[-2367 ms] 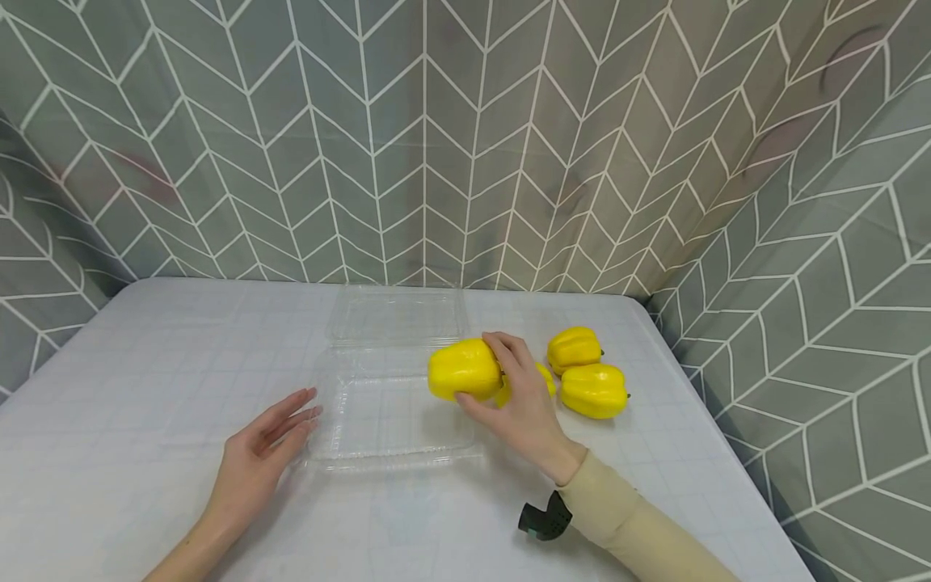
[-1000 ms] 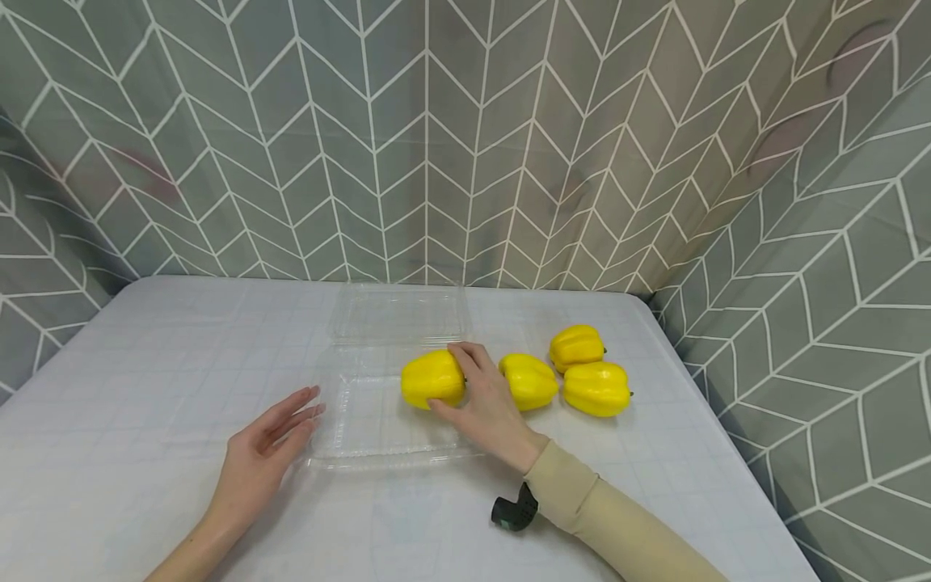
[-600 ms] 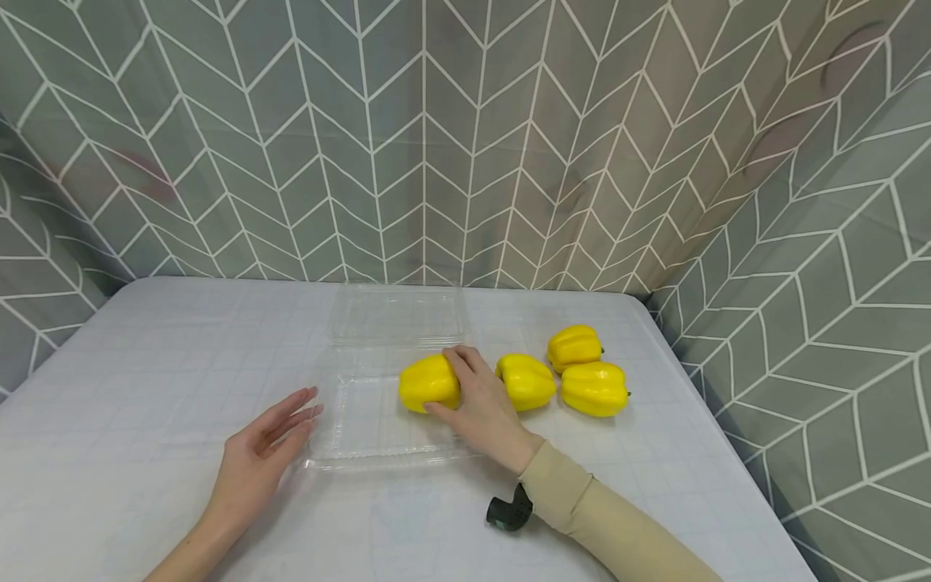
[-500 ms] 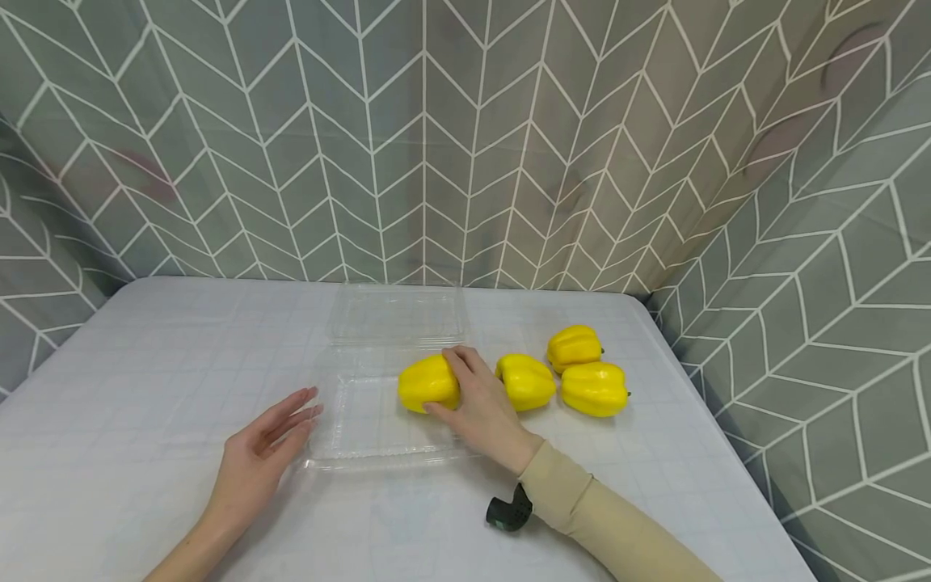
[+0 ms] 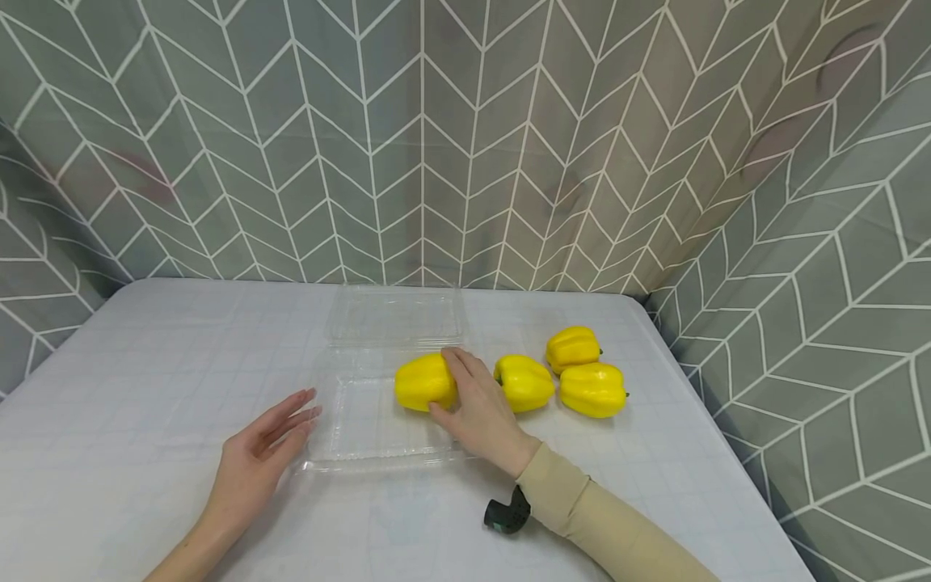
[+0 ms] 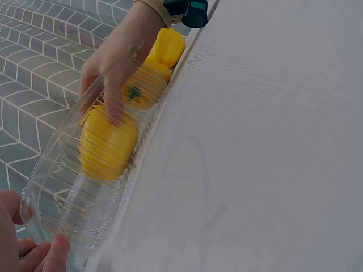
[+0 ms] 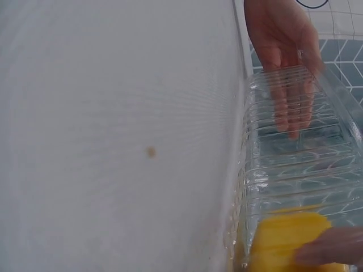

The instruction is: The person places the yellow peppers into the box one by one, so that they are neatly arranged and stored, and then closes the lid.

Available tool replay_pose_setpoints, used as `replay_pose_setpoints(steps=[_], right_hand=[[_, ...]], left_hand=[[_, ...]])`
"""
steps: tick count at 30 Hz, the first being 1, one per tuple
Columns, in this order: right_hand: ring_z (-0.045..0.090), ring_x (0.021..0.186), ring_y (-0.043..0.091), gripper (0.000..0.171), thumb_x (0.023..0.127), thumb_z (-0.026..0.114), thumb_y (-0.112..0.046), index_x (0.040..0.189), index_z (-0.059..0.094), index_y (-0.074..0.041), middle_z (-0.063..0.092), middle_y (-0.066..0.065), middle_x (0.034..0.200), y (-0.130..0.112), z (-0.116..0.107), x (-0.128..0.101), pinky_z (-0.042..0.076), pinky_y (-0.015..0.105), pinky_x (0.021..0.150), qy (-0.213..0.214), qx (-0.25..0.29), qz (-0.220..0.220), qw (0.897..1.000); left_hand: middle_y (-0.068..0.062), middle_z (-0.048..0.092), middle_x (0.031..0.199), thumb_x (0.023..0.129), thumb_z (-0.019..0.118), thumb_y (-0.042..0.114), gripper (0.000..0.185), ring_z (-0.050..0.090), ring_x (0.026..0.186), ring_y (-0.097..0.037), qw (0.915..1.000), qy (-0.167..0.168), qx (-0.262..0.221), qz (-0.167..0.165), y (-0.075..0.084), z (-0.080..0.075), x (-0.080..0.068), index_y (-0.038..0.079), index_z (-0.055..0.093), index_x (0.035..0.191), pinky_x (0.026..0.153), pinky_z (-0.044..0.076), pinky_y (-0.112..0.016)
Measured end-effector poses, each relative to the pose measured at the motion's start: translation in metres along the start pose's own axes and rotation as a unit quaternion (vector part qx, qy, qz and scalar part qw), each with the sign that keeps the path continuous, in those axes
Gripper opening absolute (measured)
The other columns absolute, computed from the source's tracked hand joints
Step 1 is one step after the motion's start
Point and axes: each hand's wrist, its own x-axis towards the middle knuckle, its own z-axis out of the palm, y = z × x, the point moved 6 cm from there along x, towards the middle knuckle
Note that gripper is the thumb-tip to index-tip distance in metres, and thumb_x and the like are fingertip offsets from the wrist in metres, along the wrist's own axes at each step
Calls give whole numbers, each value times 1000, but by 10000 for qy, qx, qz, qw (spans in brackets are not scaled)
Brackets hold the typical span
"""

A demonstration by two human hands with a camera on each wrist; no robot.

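A yellow bell pepper (image 5: 418,382) lies in the right half of a clear plastic clamshell tray (image 5: 364,440) on the table. My right hand (image 5: 452,388) grips the pepper from its right side, fingers over the top and thumb underneath. The left wrist view shows the same pepper (image 6: 106,143) through the ribbed tray wall, with the right hand (image 6: 116,68) on it. My left hand (image 5: 280,432) lies flat with straight fingers at the tray's left edge. In the right wrist view the left hand (image 7: 286,56) is seen through the tray (image 7: 295,170), above the pepper (image 7: 283,241).
Three more yellow peppers sit right of the tray: one (image 5: 525,382) close by, one (image 5: 573,347) further back, one (image 5: 592,390) at the right. The tray's open lid (image 5: 396,317) lies flat behind it. Patterned grey curtains wall the white table (image 5: 145,356) at back and right.
My right hand has carried the pepper left from over the tray's right rim and lowered it into the tray; in the last half second it barely moved. The left hand stayed put.
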Motion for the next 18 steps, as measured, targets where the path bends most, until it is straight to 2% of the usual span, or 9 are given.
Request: replay_pose_setpoints(steps=[18], right_hand=[[40,144,27,72,90,71,-20,152,38,-3,40,11,157,1,1,0,35,43,120,16,120,-46,9999]], left_hand=[[-14,57,143,99,61,5,46,64,118,-3,10000,-33,17,7,1,0,0,2,51,144,96,50,-11]])
